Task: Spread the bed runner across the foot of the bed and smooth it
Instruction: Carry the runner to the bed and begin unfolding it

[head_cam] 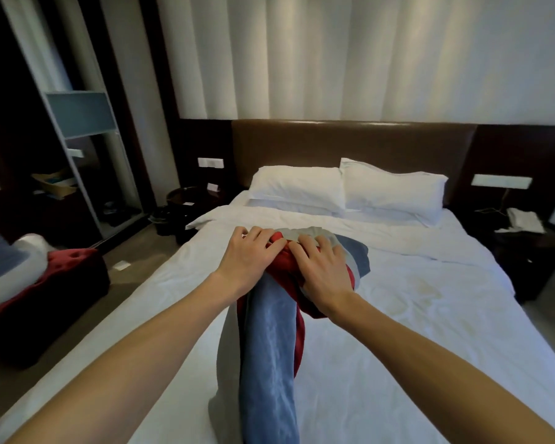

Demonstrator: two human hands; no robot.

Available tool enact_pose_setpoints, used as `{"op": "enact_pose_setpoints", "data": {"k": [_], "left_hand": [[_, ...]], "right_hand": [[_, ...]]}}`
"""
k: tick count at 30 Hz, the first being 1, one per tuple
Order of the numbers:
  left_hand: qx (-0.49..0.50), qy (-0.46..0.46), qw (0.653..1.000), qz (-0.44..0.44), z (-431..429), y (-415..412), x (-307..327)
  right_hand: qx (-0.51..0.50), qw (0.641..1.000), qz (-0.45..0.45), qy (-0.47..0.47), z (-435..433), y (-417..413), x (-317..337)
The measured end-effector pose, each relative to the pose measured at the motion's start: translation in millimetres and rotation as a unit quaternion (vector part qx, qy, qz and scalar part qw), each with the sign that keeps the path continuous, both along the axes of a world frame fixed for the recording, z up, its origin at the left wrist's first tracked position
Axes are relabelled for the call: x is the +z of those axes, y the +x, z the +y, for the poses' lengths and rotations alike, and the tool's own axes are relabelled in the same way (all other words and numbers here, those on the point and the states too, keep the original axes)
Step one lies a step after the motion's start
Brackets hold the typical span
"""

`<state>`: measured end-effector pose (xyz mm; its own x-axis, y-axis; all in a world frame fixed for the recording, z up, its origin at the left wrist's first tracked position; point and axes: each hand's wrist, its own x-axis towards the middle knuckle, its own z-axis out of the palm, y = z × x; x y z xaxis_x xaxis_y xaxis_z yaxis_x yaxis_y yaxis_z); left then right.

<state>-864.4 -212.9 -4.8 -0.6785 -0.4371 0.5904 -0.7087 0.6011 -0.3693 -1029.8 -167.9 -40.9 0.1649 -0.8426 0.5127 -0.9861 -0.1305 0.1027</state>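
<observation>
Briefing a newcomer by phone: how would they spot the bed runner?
Find the white bed. Bunched lengthwise along its middle, under the left hand and right hand, lies the bed runner. It alone is blue, red and grey on white bedding.

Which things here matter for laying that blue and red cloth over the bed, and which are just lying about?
In the job: bed runner, bunched lengthwise; bed; left hand and right hand, both gripping its far end.
Lying about: pillows, headboard, red bench, nightstand.
</observation>
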Motion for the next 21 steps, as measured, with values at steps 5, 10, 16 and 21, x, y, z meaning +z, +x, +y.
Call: {"op": "enact_pose_setpoints", "data": {"k": [5,10,16,21], "left_hand": [[-0.040,0.039,0.998,-0.003,-46,-24,-24],[-0.083,0.096,0.992,-0.025,-81,-44,-70],[-0.132,0.189,0.972,-0.047,-120,-66,-153],[-0.155,0.263,0.948,-0.093,-128,-81,-228]], "right_hand": [[-0.046,0.998,0.001,0.042,-31,-19,-23],[-0.101,0.989,-0.019,0.104,-50,-28,-69],[-0.164,0.974,-0.023,0.155,-65,-38,-141],[-0.168,0.967,-0.012,0.193,-61,-54,-206]]}}
